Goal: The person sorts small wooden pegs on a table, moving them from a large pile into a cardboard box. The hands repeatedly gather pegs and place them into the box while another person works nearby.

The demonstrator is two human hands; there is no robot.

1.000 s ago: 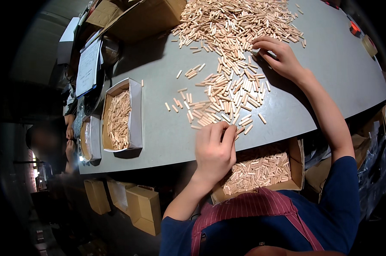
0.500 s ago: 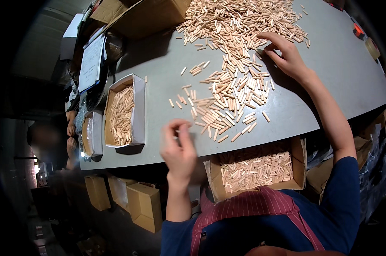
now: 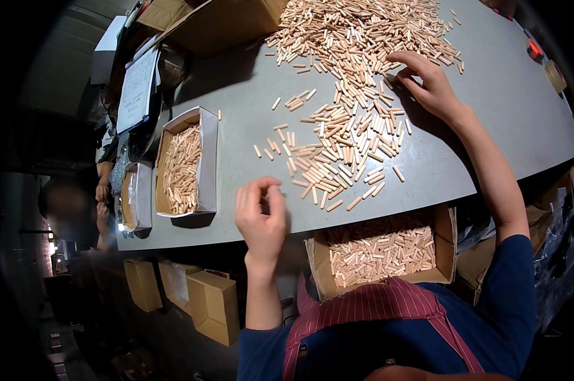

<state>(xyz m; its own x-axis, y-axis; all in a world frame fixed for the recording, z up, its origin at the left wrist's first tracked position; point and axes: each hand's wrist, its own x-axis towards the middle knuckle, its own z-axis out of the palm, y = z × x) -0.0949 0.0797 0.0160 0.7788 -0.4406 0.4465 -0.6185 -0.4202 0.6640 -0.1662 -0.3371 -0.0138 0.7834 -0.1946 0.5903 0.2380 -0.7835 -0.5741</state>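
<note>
Many short wooden dowels [image 3: 363, 35] lie heaped at the far side of the grey table [image 3: 249, 89], and a looser spread of dowels [image 3: 338, 146] trails toward me. At the near right edge of the heap is my right hand [image 3: 430, 86], fingers apart, the index finger stretched to the dowels. My left hand [image 3: 261, 216] hovers by the table's near edge, left of the loose spread. Its fingers are curled, thumb and index tips close together; whatever is in them, if anything, is hidden. Below the edge, before my body, a cardboard box [image 3: 449, 244] holds more dowels.
To the left stands an open white-sided box [image 3: 207, 162] of dowels, with a smaller box [image 3: 144, 197] beyond it. A large carton [image 3: 223, 28] and a clipboard [image 3: 138, 92] are at the far left. Another person's hands [image 3: 101, 206] show there. A tape roll [image 3: 555, 76] lies far right.
My left hand has shifted very slightly left, and its blur has lessened. The right hand stays at the heap's edge. The whole view has moved a little.
</note>
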